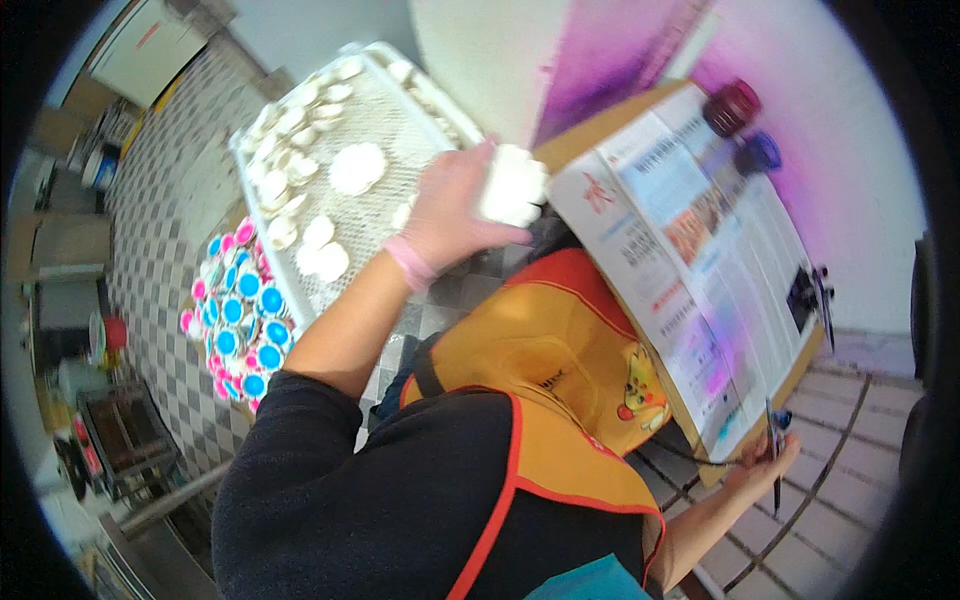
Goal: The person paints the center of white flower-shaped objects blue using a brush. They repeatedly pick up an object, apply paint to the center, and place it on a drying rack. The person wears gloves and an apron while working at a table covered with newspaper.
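Note:
My left hand (pixel 454 202), in a thin pinkish glove, grips a stack of white scalloped discs (pixel 512 186) between the tray and the paper-covered board. The white mesh-bottomed tray (pixel 397 142) holds many loose white pieces (pixel 274 187) and another scalloped stack (pixel 358 169). At the lower right, my bare right hand (pixel 769 454) holds a slim airbrush (pixel 775 465) with a small dark cup, beside the board's near corner. A board covered with printed paper (pixel 652 262) bears pink, purple and blue paint stains.
A red-capped jar (pixel 731 107) and a blue-capped jar (pixel 757 154) stand at the board's far edge. Another airbrush (pixel 825 300) rests at its right edge. Pink and blue painted pieces (pixel 240 307) are heaped left of the tray. A pink-stained wall (pixel 832 150) rises behind.

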The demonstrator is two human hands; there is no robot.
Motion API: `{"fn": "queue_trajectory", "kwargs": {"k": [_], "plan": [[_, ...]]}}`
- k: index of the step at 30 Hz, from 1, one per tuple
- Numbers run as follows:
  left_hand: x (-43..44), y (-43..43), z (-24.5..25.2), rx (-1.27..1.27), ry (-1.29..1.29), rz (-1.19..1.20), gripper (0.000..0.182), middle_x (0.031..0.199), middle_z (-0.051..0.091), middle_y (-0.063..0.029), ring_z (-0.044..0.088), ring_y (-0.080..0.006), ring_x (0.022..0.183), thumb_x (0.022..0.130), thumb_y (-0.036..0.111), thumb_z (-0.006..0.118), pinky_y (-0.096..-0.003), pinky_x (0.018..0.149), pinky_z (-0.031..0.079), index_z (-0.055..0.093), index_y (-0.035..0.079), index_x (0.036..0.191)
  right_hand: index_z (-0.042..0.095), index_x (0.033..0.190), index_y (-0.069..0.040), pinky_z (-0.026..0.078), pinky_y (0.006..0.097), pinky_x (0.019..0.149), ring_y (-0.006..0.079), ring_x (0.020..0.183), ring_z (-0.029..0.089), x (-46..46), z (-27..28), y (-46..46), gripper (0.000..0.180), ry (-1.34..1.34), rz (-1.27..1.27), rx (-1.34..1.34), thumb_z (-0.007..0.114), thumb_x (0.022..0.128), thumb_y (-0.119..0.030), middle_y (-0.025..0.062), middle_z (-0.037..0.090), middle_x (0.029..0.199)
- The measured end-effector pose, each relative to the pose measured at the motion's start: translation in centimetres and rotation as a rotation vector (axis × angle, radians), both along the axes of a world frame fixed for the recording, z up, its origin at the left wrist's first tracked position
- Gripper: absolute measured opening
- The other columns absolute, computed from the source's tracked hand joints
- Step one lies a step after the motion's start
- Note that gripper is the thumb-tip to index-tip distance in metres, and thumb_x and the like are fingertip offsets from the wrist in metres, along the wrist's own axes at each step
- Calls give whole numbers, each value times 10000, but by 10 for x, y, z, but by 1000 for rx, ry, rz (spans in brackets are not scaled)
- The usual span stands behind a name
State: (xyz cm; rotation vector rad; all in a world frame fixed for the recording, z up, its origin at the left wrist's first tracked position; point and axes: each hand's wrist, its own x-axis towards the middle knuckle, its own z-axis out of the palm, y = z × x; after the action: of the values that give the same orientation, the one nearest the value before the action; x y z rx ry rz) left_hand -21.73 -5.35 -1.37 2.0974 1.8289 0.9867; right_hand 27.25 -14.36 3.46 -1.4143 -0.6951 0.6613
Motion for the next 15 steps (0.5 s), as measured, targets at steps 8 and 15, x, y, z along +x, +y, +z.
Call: {"fn": "queue_trajectory", "kwargs": {"k": [8,15], "plan": [[254,64,2,-160,138,-571,1041,1301,459,-185,408,-366,1209,593,491,785,-445,1014,324,323,7,1390,478,938,-145,219,182,420,23,482,338,-9,-5,-11,122,-12,56,13,577,904,-209,-63,404,624],[247,78,-17,-147,124,-638,1205,1362,396,-196,304,-355,1310,526,583,794,-485,1092,178,256,-30,1413,446,942,-147,236,168,469,8,543,345,-24,1,-8,143,99,166,-74,565,926,-224,-76,414,677]]}}
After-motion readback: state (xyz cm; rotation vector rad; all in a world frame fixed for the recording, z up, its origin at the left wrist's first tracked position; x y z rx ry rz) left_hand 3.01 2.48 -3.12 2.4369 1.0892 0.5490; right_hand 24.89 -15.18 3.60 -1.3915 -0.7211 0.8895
